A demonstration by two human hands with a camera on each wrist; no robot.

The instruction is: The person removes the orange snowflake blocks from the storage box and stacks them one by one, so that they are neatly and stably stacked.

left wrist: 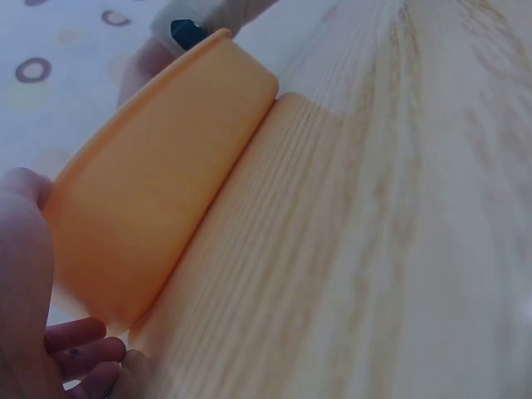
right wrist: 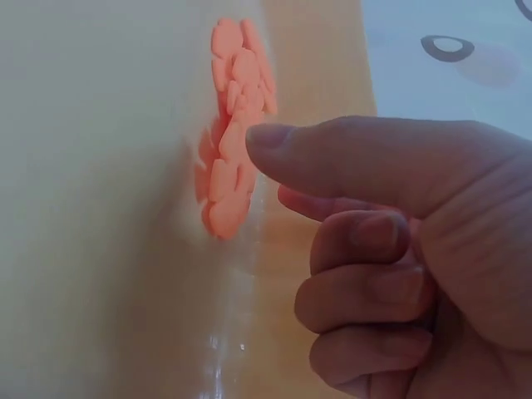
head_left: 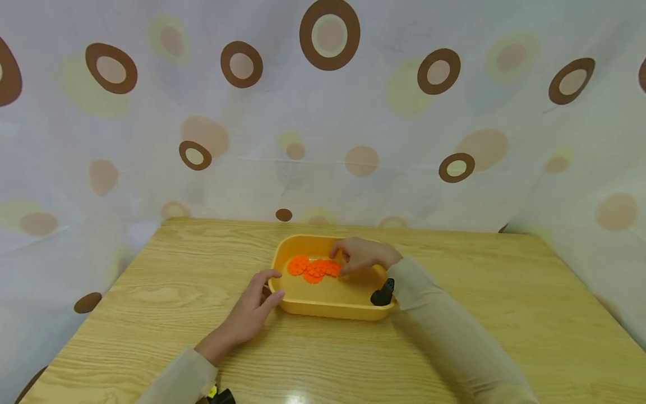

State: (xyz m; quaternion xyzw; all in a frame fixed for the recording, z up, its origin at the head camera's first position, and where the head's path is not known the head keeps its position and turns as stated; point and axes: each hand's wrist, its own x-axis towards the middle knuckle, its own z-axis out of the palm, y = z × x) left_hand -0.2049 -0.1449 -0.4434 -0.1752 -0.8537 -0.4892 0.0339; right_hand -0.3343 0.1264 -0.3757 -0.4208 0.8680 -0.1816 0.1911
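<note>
A yellow plastic tray with raised walls stands on the table. Inside it, left of the middle, lies a cluster of flat orange flower-shaped pieces, some overlapping. My left hand holds the tray's left end, thumb over the rim; in the left wrist view its fingers curl low against the outside wall. My right hand is inside the tray at the right of the cluster, thumb and index finger apart. In the right wrist view the thumb reaches the orange pieces, while the other fingers are bent; contact is unclear.
A black device at the right wrist overlaps the tray's front right corner. Another black device shows near the left sleeve at the bottom. The wooden table reaches back to a curtain with round patterns.
</note>
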